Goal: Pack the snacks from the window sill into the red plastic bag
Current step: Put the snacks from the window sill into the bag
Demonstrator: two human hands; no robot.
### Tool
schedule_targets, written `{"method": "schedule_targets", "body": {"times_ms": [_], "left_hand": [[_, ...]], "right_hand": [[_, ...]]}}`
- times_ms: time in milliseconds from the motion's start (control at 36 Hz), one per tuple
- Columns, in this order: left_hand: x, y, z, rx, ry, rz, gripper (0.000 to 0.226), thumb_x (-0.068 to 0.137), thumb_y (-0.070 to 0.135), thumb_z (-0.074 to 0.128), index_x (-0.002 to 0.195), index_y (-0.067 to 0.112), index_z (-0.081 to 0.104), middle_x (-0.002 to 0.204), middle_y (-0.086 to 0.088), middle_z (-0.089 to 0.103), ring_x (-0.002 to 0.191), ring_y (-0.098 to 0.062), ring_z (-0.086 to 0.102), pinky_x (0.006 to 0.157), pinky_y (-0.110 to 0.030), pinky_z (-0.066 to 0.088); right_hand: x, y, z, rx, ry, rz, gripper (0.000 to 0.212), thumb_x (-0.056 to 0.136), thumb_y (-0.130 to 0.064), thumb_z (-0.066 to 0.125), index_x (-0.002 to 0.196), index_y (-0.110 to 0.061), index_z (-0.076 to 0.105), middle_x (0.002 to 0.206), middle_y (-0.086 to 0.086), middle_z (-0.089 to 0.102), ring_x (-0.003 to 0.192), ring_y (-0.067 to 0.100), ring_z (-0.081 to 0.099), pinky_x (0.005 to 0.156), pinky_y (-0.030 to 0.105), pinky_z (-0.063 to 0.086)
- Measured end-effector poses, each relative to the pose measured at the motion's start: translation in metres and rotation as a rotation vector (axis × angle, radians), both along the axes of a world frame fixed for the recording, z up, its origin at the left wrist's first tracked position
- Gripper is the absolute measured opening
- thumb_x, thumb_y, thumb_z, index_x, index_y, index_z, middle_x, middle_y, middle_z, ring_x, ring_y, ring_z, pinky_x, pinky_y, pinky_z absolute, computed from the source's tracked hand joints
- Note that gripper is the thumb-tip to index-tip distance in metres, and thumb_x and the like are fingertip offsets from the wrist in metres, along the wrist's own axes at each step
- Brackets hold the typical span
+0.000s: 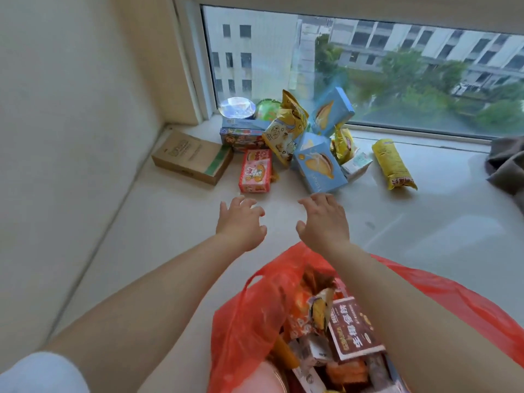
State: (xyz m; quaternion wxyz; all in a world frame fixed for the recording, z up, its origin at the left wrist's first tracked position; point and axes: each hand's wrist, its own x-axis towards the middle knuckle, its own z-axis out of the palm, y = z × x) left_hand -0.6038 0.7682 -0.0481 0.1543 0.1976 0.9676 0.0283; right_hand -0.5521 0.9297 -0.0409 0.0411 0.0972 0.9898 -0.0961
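Note:
Several snacks lie in a pile on the pale window sill (175, 239) against the glass. Among them are a pink box (255, 171), two light-blue boxes (321, 165) (331, 112), a yellow-white bag (286, 131), a yellow tube pack (394, 164) and a foil-lidded cup (236, 110). The red plastic bag (249, 313) stands open near me, holding several packets. My left hand (241, 222) and my right hand (324, 219) hover over the sill just short of the pile, fingers spread and holding nothing.
A brown cardboard box (192, 157) sits in the left corner by the wall. A grey cloth (507, 163) lies at the right edge. The window (368, 66) runs behind the pile, and the side wall (71, 137) closes the left.

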Motion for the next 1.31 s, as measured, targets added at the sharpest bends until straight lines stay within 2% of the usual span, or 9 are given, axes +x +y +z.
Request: {"method": "schedule_targets", "body": {"times_ms": [222, 333, 472, 722, 833, 944, 1028, 1194, 1306], "left_hand": [[-0.102, 0.042, -0.033, -0.001, -0.032, 0.008, 0.042, 0.093, 0.039, 0.042, 0.133, 0.027, 0.048, 0.138, -0.002, 0.043, 0.129, -0.023, 0.035, 0.106, -0.045, 0.028], [-0.146, 0.058, -0.062, 0.106, -0.081, 0.152, 0.049, 0.093, 0.044, 0.044, 0.137, 0.023, 0.041, 0.141, -0.005, 0.041, 0.129, -0.026, 0.038, 0.104, -0.045, 0.031], [-0.201, 0.068, -0.100, 0.283, -0.186, 0.435, 0.065, 0.091, 0.048, 0.051, 0.144, 0.021, 0.026, 0.145, -0.010, 0.032, 0.131, -0.029, 0.037, 0.102, -0.044, 0.037], [-0.249, 0.074, -0.156, 0.434, -0.288, 0.723, 0.093, 0.084, 0.054, 0.059, 0.151, 0.013, 0.009, 0.154, -0.014, 0.019, 0.139, -0.033, 0.029, 0.110, -0.048, 0.031], [-0.261, 0.075, -0.170, 0.514, -0.360, 0.853, 0.103, 0.066, 0.060, 0.075, 0.142, 0.007, 0.031, 0.141, -0.015, 0.041, 0.128, -0.033, 0.045, 0.103, -0.047, 0.042], [-0.263, 0.084, -0.178, 0.562, -0.542, 0.874, 0.091, 0.044, 0.058, 0.086, 0.116, 0.014, 0.054, 0.110, -0.007, 0.066, 0.097, -0.026, 0.066, 0.087, -0.043, 0.055], [-0.259, 0.095, -0.183, 0.604, -0.592, 0.874, 0.081, 0.038, 0.055, 0.088, 0.103, 0.016, 0.061, 0.098, -0.004, 0.071, 0.084, -0.023, 0.070, 0.081, -0.040, 0.058], [-0.252, 0.109, -0.169, 0.682, -0.719, 0.938, 0.050, 0.066, 0.031, 0.085, 0.103, 0.008, 0.061, 0.101, -0.012, 0.070, 0.082, -0.027, 0.069, 0.073, -0.034, 0.056], [-0.240, 0.113, -0.162, 0.703, -0.770, 0.949, 0.055, 0.056, 0.033, 0.090, 0.097, 0.009, 0.062, 0.099, -0.013, 0.070, 0.073, -0.025, 0.070, 0.066, -0.035, 0.058]], "right_hand": [[-0.106, 0.052, -0.030, -0.075, -0.154, -0.157, 0.051, 0.090, -0.028, 0.050, 0.139, -0.020, 0.039, 0.142, 0.008, 0.038, 0.131, 0.028, 0.031, 0.103, 0.039, 0.032], [-0.145, 0.086, -0.060, -0.226, -0.187, -0.303, 0.052, 0.090, -0.027, 0.054, 0.139, -0.019, 0.040, 0.143, 0.009, 0.038, 0.132, 0.028, 0.034, 0.104, 0.040, 0.035], [-0.185, 0.124, -0.096, -0.273, -0.228, -0.420, 0.057, 0.086, -0.031, 0.060, 0.137, -0.012, 0.041, 0.138, 0.016, 0.042, 0.129, 0.033, 0.039, 0.104, 0.040, 0.035], [-0.231, 0.160, -0.143, -0.230, -0.151, -0.592, 0.109, 0.065, -0.060, 0.075, 0.146, -0.009, 0.024, 0.140, 0.021, 0.032, 0.131, 0.036, 0.033, 0.107, 0.042, 0.032], [-0.241, 0.166, -0.149, -0.220, -0.208, -0.641, 0.120, 0.054, -0.072, 0.074, 0.145, -0.012, 0.023, 0.143, 0.018, 0.026, 0.132, 0.035, 0.034, 0.106, 0.044, 0.032], [-0.239, 0.168, -0.159, -0.354, -0.303, -0.703, 0.137, 0.024, -0.088, 0.064, 0.132, -0.006, 0.044, 0.132, 0.020, 0.044, 0.122, 0.034, 0.046, 0.100, 0.041, 0.043], [-0.231, 0.163, -0.171, -0.470, -0.323, -0.747, 0.119, 0.040, -0.080, 0.072, 0.129, -0.004, 0.049, 0.131, 0.019, 0.047, 0.122, 0.031, 0.047, 0.097, 0.036, 0.043], [-0.217, 0.156, -0.181, -0.580, -0.292, -0.802, 0.107, 0.045, -0.074, 0.075, 0.122, -0.004, 0.056, 0.125, 0.017, 0.052, 0.116, 0.030, 0.053, 0.094, 0.035, 0.047], [-0.205, 0.155, -0.187, -0.636, -0.173, -0.845, 0.119, 0.029, -0.077, 0.076, 0.121, -0.004, 0.056, 0.122, 0.016, 0.057, 0.114, 0.031, 0.056, 0.095, 0.041, 0.049]]}}
